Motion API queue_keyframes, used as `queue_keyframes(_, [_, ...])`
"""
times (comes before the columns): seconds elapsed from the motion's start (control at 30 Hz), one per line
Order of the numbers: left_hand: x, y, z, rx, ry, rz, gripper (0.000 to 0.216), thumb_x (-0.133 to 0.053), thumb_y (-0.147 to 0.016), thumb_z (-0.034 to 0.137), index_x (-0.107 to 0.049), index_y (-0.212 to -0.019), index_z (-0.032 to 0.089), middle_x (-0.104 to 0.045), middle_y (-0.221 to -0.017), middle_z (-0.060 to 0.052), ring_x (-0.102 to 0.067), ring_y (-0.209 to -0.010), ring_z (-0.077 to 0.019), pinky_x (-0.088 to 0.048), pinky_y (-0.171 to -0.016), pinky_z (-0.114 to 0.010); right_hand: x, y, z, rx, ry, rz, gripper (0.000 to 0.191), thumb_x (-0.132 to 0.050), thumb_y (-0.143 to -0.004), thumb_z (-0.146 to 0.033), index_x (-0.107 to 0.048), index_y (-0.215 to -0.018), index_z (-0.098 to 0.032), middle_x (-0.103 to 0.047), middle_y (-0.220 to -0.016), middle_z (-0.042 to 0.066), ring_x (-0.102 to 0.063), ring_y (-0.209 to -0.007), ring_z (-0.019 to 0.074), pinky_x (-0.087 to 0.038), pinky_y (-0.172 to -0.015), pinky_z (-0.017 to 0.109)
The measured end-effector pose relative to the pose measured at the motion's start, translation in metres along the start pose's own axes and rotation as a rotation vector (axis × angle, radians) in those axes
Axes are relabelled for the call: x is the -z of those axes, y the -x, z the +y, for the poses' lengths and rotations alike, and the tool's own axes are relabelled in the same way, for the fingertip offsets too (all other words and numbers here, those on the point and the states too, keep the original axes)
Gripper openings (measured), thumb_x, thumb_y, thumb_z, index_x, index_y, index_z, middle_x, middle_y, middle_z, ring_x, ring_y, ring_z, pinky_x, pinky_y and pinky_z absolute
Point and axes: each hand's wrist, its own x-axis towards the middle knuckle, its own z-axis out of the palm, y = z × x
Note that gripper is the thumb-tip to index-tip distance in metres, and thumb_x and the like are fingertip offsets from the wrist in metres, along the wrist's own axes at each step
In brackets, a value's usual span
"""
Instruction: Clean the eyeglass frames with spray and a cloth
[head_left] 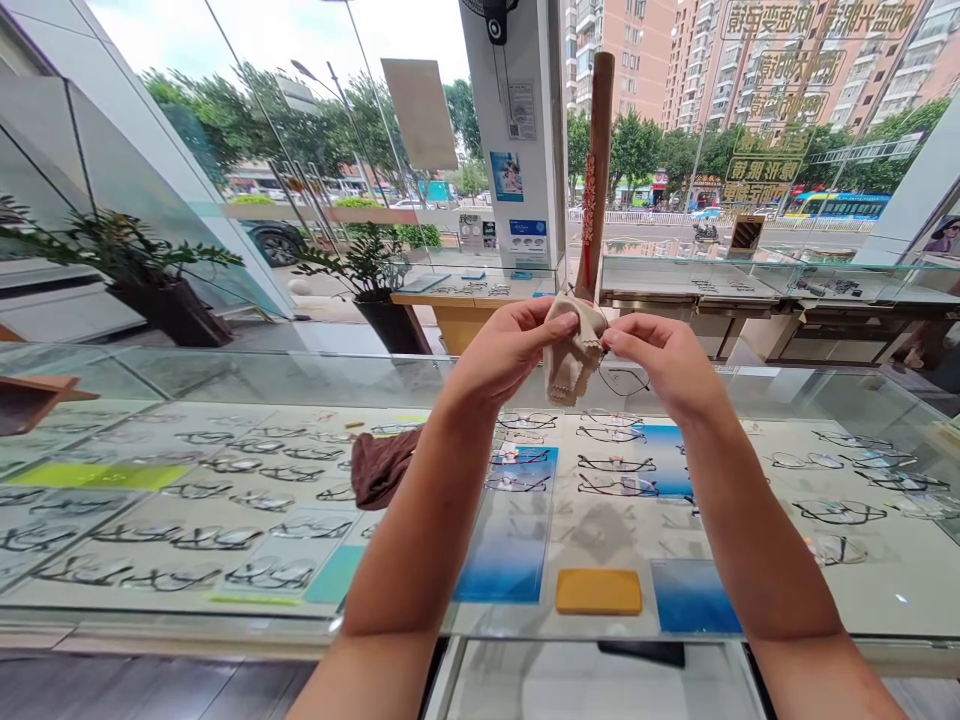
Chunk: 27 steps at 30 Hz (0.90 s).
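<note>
Over the glass display counter, my left hand (510, 350) pinches a beige cleaning cloth (568, 365) with zigzag-cut edges. The cloth is folded over one side of a pair of thin-rimmed eyeglasses (626, 392), so that lens is hidden. With thumb and fingertips, my right hand (664, 350) grips the eyeglasses near their middle. The other lens hangs uncovered below the right fingers. Beneath my hands, a yellow glasses case (598, 592) lies on the counter. A dark brown cloth (382, 468) sits crumpled left of my left forearm.
Rows of eyeglasses (266, 570) fill the glass display counter (225, 622), with blue sheets (502, 560) among them. A wooden post (600, 150) rises behind my hands. Potted plants (375, 285) and other display cases (694, 280) stand by the windows.
</note>
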Motion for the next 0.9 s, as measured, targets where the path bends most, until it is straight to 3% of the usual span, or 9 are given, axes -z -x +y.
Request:
queue_keyframes(0.23, [-0.014,-0.003,-0.013,-0.059,0.036,0.15,0.045,-0.098,-0.063,0.043,-0.076,-0.094,0.019,-0.076,-0.085,-0.003,-0.066,-0.073,-0.0129,-0.055,-0.072,-0.026,-0.003,0.0,0.002,0.051,0.026,0.021,0.029,-0.084,-0.076,-0.048,-0.07,-0.074,-0.022,-0.067,-0.076,0.0,-0.058,-0.077,0.0152,-0.05,-0.078,0.034])
queue_keyframes(0.53, [-0.028,-0.005,-0.018,-0.11,0.052,0.236,0.049,-0.098,-0.06,0.051,-0.073,-0.088,0.019,-0.07,-0.077,0.001,-0.06,-0.066,-0.0106,-0.052,-0.064,-0.024,-0.003,0.001,-0.001,0.107,0.028,-0.022,0.038,-0.081,-0.078,-0.055,-0.062,-0.071,-0.023,-0.058,-0.073,-0.001,-0.05,-0.074,0.0147,-0.045,-0.074,0.033])
queue_keyframes(0.77, [-0.028,-0.001,-0.009,-0.093,0.042,0.206,0.04,-0.098,-0.061,0.039,-0.075,-0.087,0.019,-0.074,-0.079,0.0,-0.063,-0.066,-0.0109,-0.053,-0.064,-0.024,-0.002,0.001,-0.001,0.099,0.017,-0.054,0.035,-0.079,-0.079,-0.048,-0.058,-0.067,-0.023,-0.054,-0.07,-0.002,-0.046,-0.071,0.0136,-0.04,-0.071,0.032])
queue_keyframes(0.9, [-0.025,0.0,-0.004,-0.079,0.034,0.202,0.045,-0.102,-0.052,0.032,-0.078,-0.088,0.019,-0.075,-0.08,0.0,-0.063,-0.065,-0.0108,-0.052,-0.062,-0.023,-0.004,0.0,-0.002,0.082,0.009,-0.024,0.03,-0.077,-0.079,-0.044,-0.059,-0.067,-0.023,-0.054,-0.068,-0.003,-0.046,-0.07,0.0133,-0.04,-0.072,0.032])
